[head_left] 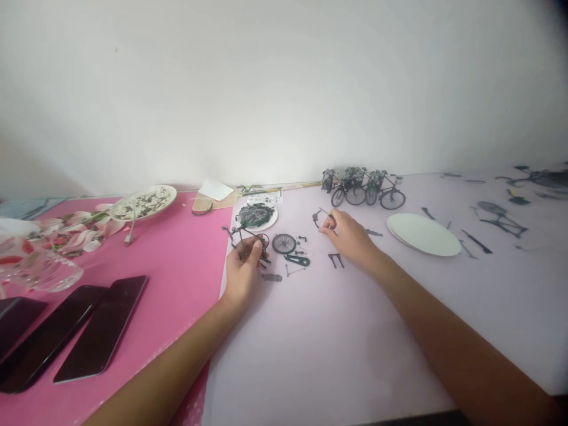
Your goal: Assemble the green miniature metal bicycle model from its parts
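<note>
My left hand (244,266) is closed around a small dark model bicycle frame (239,232), held just above the pale sheet. Fingers pinched, my right hand (344,232) grips a thin, curved dark part (316,220), whose exact kind I cannot make out. Between the hands lie a loose toy wheel (284,243), a dark green chain guard-like piece (297,260), a ribbed oblong piece (272,277) and several tiny parts. Below my right hand rests a black U-shaped piece (336,260).
Several assembled model bicycles (364,188) stand by the wall. White plates (423,235) lie at right, with scattered bicycle parts (501,219) beyond. A small plate (272,225) holds dark green parts. Phones (102,331), a clear glass (48,272) and an oval dish (166,195) occupy the pink left side.
</note>
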`<move>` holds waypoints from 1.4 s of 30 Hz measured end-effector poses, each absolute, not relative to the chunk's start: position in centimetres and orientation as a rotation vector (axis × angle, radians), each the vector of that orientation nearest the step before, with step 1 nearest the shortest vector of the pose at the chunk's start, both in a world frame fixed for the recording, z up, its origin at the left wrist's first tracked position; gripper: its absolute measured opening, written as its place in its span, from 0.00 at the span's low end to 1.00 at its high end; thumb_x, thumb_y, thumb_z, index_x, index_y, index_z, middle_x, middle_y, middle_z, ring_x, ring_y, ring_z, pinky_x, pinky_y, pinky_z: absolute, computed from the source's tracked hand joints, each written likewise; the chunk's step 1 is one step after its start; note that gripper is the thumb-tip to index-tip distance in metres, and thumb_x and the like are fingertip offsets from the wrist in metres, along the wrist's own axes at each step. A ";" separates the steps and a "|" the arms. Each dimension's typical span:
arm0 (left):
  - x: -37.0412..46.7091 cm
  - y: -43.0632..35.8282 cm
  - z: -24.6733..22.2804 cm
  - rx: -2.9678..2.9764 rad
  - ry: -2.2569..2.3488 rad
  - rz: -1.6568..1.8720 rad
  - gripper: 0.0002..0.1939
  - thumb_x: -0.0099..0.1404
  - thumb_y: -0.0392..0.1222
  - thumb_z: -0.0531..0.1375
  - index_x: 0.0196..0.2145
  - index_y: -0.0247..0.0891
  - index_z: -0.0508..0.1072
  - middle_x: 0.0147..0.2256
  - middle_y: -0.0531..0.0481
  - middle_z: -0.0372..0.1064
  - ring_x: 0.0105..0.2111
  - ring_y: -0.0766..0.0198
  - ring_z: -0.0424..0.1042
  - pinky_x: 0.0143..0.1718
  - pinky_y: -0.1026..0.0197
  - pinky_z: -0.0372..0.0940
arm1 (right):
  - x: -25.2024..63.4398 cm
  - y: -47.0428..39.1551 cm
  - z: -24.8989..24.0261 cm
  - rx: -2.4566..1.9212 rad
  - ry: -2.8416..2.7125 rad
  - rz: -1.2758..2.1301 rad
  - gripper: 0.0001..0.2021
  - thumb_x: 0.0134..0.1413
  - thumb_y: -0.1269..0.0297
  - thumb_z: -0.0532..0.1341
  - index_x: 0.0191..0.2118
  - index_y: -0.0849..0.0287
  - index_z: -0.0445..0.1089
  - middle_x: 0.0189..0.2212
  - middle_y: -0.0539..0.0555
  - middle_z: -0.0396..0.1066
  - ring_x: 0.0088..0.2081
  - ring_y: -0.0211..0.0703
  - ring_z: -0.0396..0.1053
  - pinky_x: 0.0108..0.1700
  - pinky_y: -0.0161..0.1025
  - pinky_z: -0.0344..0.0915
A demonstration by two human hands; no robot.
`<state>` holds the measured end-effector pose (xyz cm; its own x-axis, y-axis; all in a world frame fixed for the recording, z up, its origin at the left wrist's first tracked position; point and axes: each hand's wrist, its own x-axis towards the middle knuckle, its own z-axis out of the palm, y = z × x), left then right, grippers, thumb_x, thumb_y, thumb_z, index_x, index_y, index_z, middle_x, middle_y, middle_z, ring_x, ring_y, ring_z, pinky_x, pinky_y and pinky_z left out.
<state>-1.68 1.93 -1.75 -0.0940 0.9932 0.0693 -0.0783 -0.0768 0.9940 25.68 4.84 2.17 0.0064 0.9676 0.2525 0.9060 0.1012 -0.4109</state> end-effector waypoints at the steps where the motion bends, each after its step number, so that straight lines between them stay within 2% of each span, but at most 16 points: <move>1: -1.7 1.9 -1.7 1.150 1.178 1.372 0.17 0.68 0.54 0.64 0.42 0.36 0.77 0.34 0.46 0.77 0.33 0.63 0.75 0.31 0.63 0.64 | 25.7 4.9 2.2 -1.846 -1.909 0.161 0.15 0.62 0.62 0.62 0.32 0.52 0.51 0.38 0.52 0.74 0.37 0.48 0.70 0.35 0.40 0.59; 10: -2.9 3.1 -0.1 1.025 1.182 1.466 0.18 0.63 0.53 0.68 0.42 0.35 0.77 0.41 0.45 0.77 0.32 0.64 0.74 0.32 0.62 0.62 | 25.7 5.0 1.7 -1.891 -1.894 0.127 0.14 0.62 0.61 0.62 0.33 0.53 0.53 0.39 0.53 0.73 0.34 0.47 0.69 0.33 0.40 0.56; 17: -4.5 4.8 0.3 0.982 1.224 1.568 0.17 0.63 0.52 0.67 0.42 0.36 0.77 0.43 0.44 0.78 0.32 0.65 0.75 0.33 0.62 0.62 | 25.8 5.2 1.3 -1.847 -1.908 0.149 0.13 0.61 0.63 0.61 0.33 0.53 0.53 0.38 0.53 0.74 0.37 0.48 0.70 0.33 0.39 0.55; 22: -4.2 4.8 -0.5 0.959 1.234 1.546 0.18 0.61 0.53 0.68 0.41 0.36 0.76 0.43 0.44 0.77 0.30 0.65 0.74 0.30 0.63 0.61 | 25.8 5.2 1.3 -1.860 -1.950 0.173 0.13 0.60 0.64 0.61 0.32 0.52 0.53 0.37 0.53 0.74 0.39 0.49 0.70 0.33 0.39 0.55; 29: -4.1 4.7 -1.6 1.019 1.217 1.509 0.18 0.62 0.54 0.67 0.41 0.36 0.77 0.32 0.47 0.77 0.30 0.64 0.73 0.29 0.64 0.61 | 26.2 5.3 1.4 -1.824 -1.898 0.151 0.12 0.60 0.63 0.60 0.32 0.53 0.54 0.38 0.54 0.75 0.37 0.49 0.70 0.33 0.40 0.55; 32: -4.0 4.6 -1.6 1.028 1.211 1.499 0.19 0.63 0.54 0.67 0.42 0.36 0.77 0.34 0.46 0.77 0.30 0.64 0.74 0.29 0.64 0.61 | 26.3 5.3 1.5 -1.818 -1.931 0.181 0.13 0.61 0.63 0.60 0.32 0.53 0.53 0.37 0.53 0.75 0.37 0.49 0.70 0.33 0.40 0.56; 35: -3.8 4.4 -1.6 1.042 1.209 1.497 0.18 0.63 0.53 0.67 0.41 0.35 0.77 0.36 0.46 0.77 0.30 0.65 0.74 0.30 0.64 0.61 | 26.3 5.3 1.5 -1.822 -1.937 0.186 0.13 0.63 0.59 0.60 0.32 0.53 0.52 0.37 0.53 0.74 0.36 0.48 0.69 0.34 0.41 0.57; 38: -3.6 4.2 -1.5 1.048 1.201 1.487 0.17 0.64 0.52 0.66 0.41 0.35 0.76 0.38 0.45 0.77 0.31 0.65 0.74 0.30 0.64 0.61 | 26.2 5.3 1.4 -1.818 -1.882 0.142 0.13 0.64 0.56 0.58 0.34 0.52 0.53 0.41 0.55 0.74 0.36 0.48 0.69 0.36 0.42 0.59; 42: -3.2 3.9 -1.4 1.059 1.197 1.461 0.18 0.64 0.52 0.66 0.42 0.34 0.76 0.40 0.44 0.77 0.31 0.65 0.75 0.30 0.64 0.62 | 25.9 5.3 0.7 -1.729 -1.840 0.162 0.12 0.64 0.60 0.57 0.34 0.52 0.51 0.49 0.58 0.74 0.41 0.51 0.71 0.41 0.45 0.64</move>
